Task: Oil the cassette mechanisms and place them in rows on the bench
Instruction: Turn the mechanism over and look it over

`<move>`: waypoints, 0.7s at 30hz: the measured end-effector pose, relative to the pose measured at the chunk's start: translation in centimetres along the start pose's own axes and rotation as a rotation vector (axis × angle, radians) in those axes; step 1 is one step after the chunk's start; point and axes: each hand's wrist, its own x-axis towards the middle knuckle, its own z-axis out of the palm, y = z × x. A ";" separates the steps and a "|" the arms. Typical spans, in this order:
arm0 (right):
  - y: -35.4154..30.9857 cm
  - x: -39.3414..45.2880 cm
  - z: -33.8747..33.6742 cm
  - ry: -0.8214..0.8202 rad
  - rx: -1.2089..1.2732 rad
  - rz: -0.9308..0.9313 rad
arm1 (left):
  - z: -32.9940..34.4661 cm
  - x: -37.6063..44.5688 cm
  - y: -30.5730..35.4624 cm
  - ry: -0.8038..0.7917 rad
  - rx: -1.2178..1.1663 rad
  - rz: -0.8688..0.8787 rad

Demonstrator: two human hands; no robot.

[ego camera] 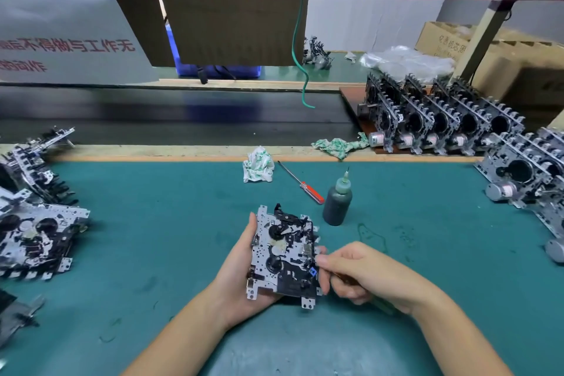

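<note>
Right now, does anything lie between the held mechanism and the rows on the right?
Partly. The oil bottle and red-handled screwdriver stand on the mat between the mechanism in the left hand and the rows; lifting over clears both.

Metal cassette mechanism (283, 256), face-up, in hand

I see open green mat (158, 223) left of centre; the oil bottle (337, 203) and screwdriver (300, 182) block the middle, mechanism stacks (39, 223) and rows (442, 128) crowd both sides.
</note>
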 end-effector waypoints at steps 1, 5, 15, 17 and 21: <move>0.1 0.1 0.1 -0.002 -0.013 0.006 | 0.1 0.0 0.0 0.001 0.009 -0.001; 0.2 0.0 0.0 -0.033 -0.024 0.065 | 0.4 -0.1 0.2 0.033 0.040 -0.022; 0.2 -0.3 0.2 0.006 -0.053 0.090 | 0.9 -0.3 0.3 0.089 0.057 -0.017; 0.3 -0.2 0.2 -0.006 -0.048 0.099 | 1.0 -0.2 0.2 0.106 0.054 -0.016; 0.4 0.1 0.0 -0.037 -0.068 0.122 | 1.2 0.0 0.2 0.131 0.046 -0.009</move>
